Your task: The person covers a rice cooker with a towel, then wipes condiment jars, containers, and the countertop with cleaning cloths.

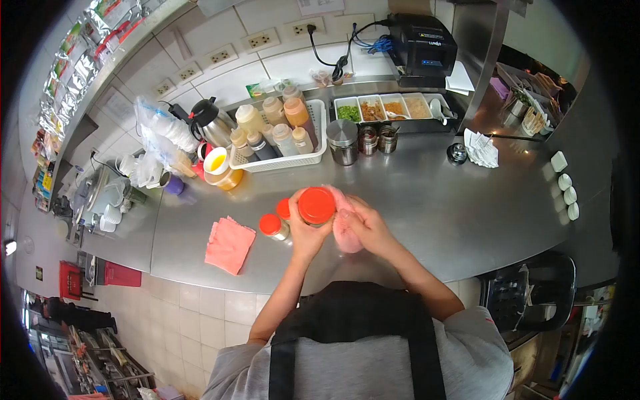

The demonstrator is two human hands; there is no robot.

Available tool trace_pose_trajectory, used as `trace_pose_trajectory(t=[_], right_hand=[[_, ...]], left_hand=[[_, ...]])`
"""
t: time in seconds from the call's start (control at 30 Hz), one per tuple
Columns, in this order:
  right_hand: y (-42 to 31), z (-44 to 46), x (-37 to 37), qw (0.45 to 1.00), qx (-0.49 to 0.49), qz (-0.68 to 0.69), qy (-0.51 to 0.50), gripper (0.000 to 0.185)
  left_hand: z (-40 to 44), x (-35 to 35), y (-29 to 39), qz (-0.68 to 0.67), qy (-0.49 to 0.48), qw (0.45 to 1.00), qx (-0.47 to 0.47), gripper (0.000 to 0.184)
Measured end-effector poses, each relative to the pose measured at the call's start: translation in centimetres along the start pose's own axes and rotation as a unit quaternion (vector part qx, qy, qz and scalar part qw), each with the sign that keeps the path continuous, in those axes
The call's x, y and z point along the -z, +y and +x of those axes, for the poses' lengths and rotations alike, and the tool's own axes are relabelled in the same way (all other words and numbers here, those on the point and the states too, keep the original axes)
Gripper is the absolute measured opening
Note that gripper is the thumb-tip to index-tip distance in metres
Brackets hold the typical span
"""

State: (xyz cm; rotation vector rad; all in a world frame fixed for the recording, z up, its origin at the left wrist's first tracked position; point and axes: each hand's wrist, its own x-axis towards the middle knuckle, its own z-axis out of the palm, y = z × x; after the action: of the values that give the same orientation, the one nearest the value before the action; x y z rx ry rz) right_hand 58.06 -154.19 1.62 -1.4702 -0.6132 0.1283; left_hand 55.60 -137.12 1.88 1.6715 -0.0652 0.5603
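Note:
My left hand (309, 236) is wrapped round a large jar with a red lid (317, 205), held above the steel counter. In my right hand (367, 228) is a pink cloth (346, 233), pressed against the right side of that jar. Just left of my left hand stands a small jar with a red lid (272, 225). Another small red-lidded jar (284, 209) is partly hidden behind the large one. A folded pink cloth (229, 245) lies flat farther left, near the counter's front edge.
Across the back of the steel counter (440, 200) stand a white basket (287, 161) of squeeze bottles, a steel canister (343, 143), two dark jars and a topping tray (393, 109). A thermos (212, 124) is at the left, a black printer (423, 50) behind. A black chair (533, 293) sits at the right.

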Motion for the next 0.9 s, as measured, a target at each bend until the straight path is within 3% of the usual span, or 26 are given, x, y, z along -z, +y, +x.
trace_pose_trajectory(t=[0.03,0.13,0.23,0.4,0.5,0.53,0.6,0.67,0.7,0.77,0.83,0.87,0.9], right_hand=[[-0.7,0.1,0.6,0.999,0.001,-0.026,-0.02,0.041],[-4.6,0.7,0.8,0.995,0.031,0.046,0.085,0.033],[-4.7,1.4,-0.6,0.936,0.217,-0.271,0.054,0.024],[-3.4,3.6,0.0,0.96,0.137,-0.208,0.131,0.022],[-4.1,2.4,-2.2,0.923,0.273,-0.254,0.095,0.024],[-4.5,1.3,-3.0,0.917,0.243,-0.311,0.061,0.027],[-4.0,2.3,-3.3,0.927,0.248,-0.266,0.085,0.026],[-3.7,3.8,-2.0,0.932,0.263,-0.237,0.081,0.021],[-2.3,4.6,-0.8,0.979,0.166,-0.088,0.085,0.021],[1.2,5.9,1.3,0.973,-0.038,0.213,0.087,0.023],[-0.9,5.4,1.6,0.952,-0.061,0.287,0.084,0.027],[-1.8,4.9,1.5,0.94,-0.076,0.322,0.079,0.029],[-2.0,4.4,0.7,0.972,0.006,0.204,0.119,0.031]], left_hand=[[0.3,0.3,-0.2,-0.01,0.005,1.0,0.003,0.076],[0.9,1.4,-0.4,0.067,0.007,0.997,-0.031,0.076],[0.6,0.4,-0.5,0.143,-0.018,0.988,-0.056,0.075],[-0.1,-0.1,0.1,0.159,-0.024,0.983,-0.085,0.071],[0.4,-0.1,-1.8,0.193,-0.033,0.975,-0.107,0.07],[0.3,0.2,-1.9,0.208,-0.034,0.971,-0.114,0.072],[0.6,0.5,-1.7,0.235,-0.037,0.962,-0.132,0.075],[0.1,-0.2,-0.3,0.196,-0.038,0.977,-0.072,0.076],[-0.1,-0.2,0.3,0.178,-0.041,0.982,-0.043,0.076],[-0.3,0.3,0.4,0.066,-0.093,0.993,0.02,0.083],[-0.1,1.1,0.1,-0.031,-0.154,0.986,0.06,0.088],[-0.3,1.1,0.2,-0.083,-0.158,0.983,0.05,0.074],[-0.1,0.7,0.1,-0.182,-0.123,0.972,0.083,0.065]])
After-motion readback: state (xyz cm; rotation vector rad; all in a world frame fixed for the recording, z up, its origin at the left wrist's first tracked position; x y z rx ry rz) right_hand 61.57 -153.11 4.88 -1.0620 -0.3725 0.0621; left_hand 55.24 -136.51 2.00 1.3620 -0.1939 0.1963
